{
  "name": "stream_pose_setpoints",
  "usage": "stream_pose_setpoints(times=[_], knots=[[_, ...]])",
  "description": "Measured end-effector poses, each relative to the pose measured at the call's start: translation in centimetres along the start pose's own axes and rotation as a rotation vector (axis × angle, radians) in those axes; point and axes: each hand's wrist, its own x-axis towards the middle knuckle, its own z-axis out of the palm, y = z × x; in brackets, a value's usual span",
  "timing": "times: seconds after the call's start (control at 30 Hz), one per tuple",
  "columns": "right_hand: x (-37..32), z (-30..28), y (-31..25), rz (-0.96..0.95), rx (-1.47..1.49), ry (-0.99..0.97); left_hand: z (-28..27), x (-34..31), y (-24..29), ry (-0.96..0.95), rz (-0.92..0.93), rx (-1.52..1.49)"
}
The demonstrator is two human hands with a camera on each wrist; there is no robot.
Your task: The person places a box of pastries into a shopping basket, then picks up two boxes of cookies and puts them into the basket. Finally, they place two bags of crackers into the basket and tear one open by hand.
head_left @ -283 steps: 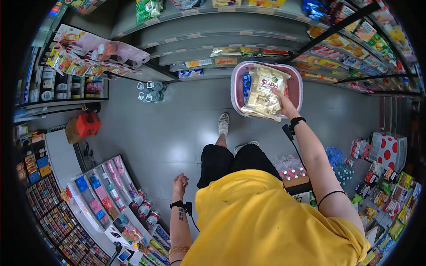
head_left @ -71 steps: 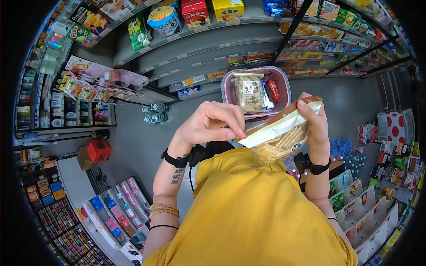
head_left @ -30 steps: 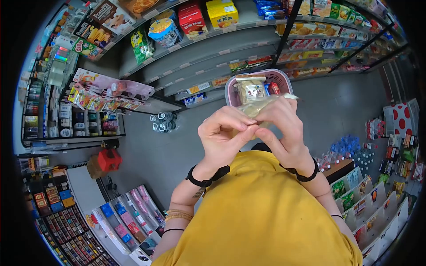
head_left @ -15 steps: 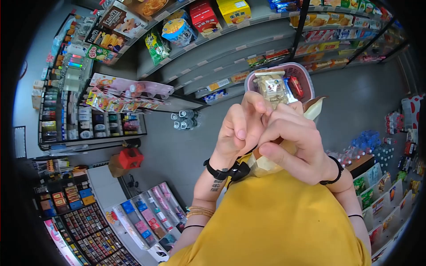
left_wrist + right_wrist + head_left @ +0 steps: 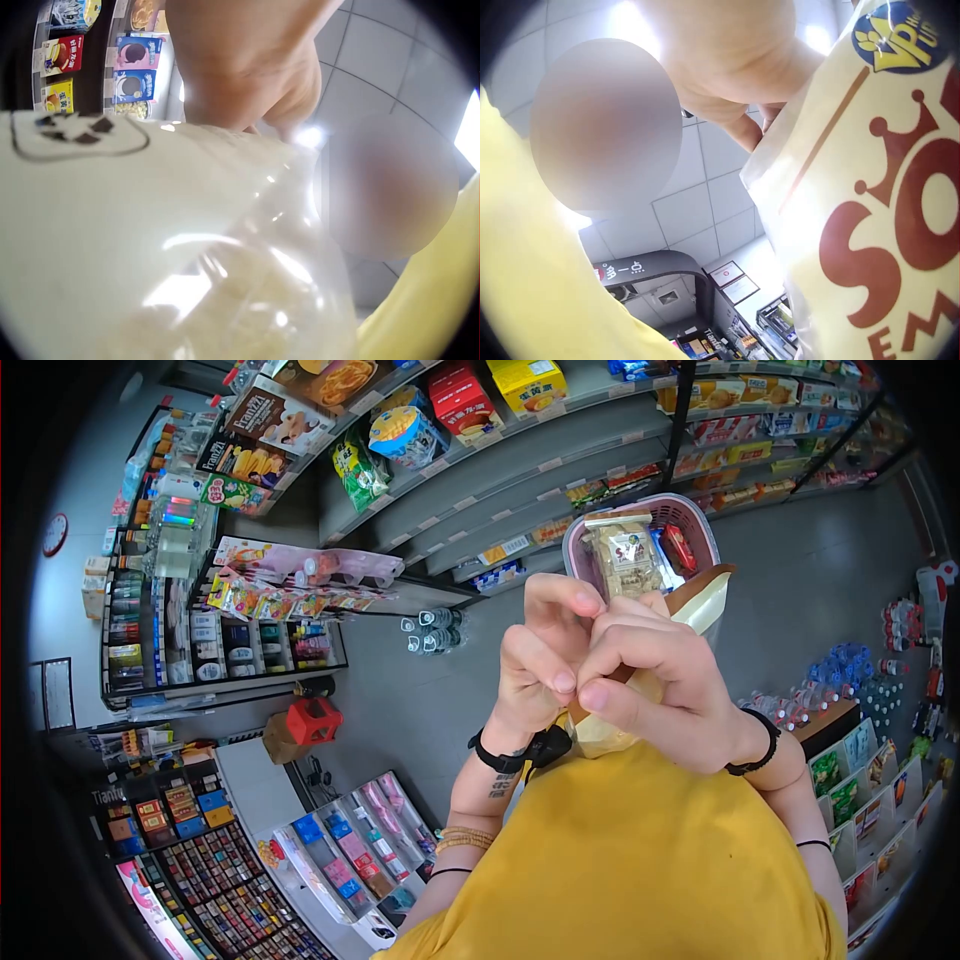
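Observation:
Both hands meet in front of the yellow shirt in the head view, at the brown-and-cream top of a cracker bag (image 5: pixel 712 600). My left hand (image 5: pixel 545 655) pinches the bag's top edge with curled fingers. Close against it, my right hand (image 5: pixel 670 680) pinches the same edge with thumb and bent fingers. Most of the bag is hidden under the hands. Large red letters and a blue round logo show on the bag (image 5: pixel 870 247) in the right wrist view. Its clear plastic side (image 5: pixel 247 300) shows pale contents in the left wrist view.
A pink basket (image 5: pixel 703 525) stands on the floor beyond the hands, holding another cracker bag (image 5: pixel 622 550) and a red packet (image 5: pixel 677 548). Snack shelves (image 5: pixel 520 480) run behind it. Water bottles (image 5: pixel 435 630), a red stool (image 5: pixel 313 720) and a display case (image 5: pixel 335 850) are at left.
Earlier the right hand held a cracker bag at the basket while the left hung free. Then both hands came together on a bag's top edge. Over the last half second they barely moved.

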Motion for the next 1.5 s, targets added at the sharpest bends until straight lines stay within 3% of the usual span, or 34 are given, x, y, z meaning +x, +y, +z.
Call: stream_pose_setpoints(times=[0.53,1.5], knots=[[-0.6,-0.5,0.5,0.131,0.097,0.023,0.5,0.2,0.5,0.007,-0.035,0.026],[-0.4,-1.2,1.3,0.045,0.146,-0.021,0.6,0.2,0.0,0.027,-0.061,0.043]])
